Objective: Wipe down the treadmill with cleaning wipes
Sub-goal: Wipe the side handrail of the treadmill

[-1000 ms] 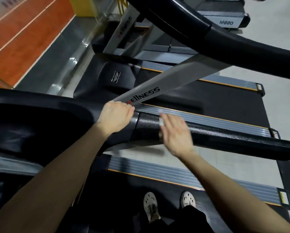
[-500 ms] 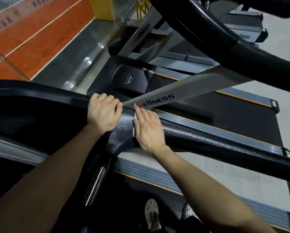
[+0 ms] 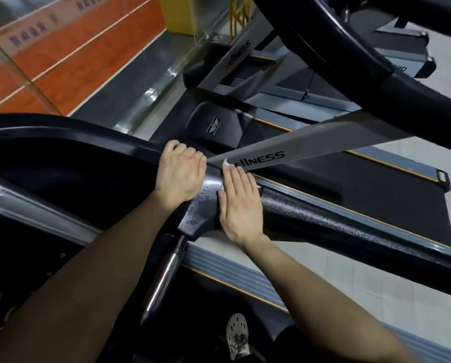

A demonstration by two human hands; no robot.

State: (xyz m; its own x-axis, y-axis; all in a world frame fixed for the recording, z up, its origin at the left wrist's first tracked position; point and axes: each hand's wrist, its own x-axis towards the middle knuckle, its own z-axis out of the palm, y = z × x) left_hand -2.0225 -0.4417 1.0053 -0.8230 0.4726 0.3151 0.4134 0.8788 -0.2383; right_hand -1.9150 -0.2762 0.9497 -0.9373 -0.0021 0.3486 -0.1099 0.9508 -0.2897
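While our left hand (image 3: 181, 174) curled over the handrail (image 3: 323, 218) at frame centre, our right hand (image 3: 241, 205) pressed a wipe (image 3: 226, 162) flat against it, fingers straight.

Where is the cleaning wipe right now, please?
In the head view, centre frame: the wipe lies under the flat right hand on the black handrail, beside the left hand.

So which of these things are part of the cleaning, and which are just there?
In the job: left hand gripping the handrail; right hand pressing the wipe flat on it.
Just there: neighbouring treadmill, orange floor, shoe.
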